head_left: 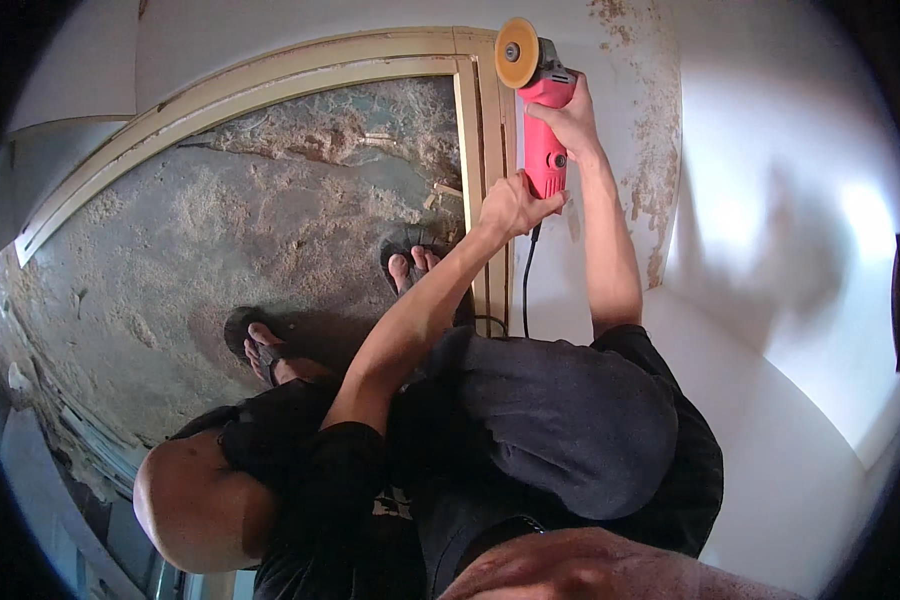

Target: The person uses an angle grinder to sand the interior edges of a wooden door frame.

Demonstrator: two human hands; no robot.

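At the corner of the cream wooden frame (492,130), we hold the pink angle grinder (542,142) with its round tan disc (517,70), left hand (509,207) closed round its tail, right hand (574,118) round its neck; work seems underway, what's left unclear.

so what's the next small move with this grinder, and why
Perhaps ease the yellow disc of the angle grinder toward the wooden frame: the left hand grips the tool's rear, the right hand its front, and the disc appears beside the frame's corner; contact can't be told.
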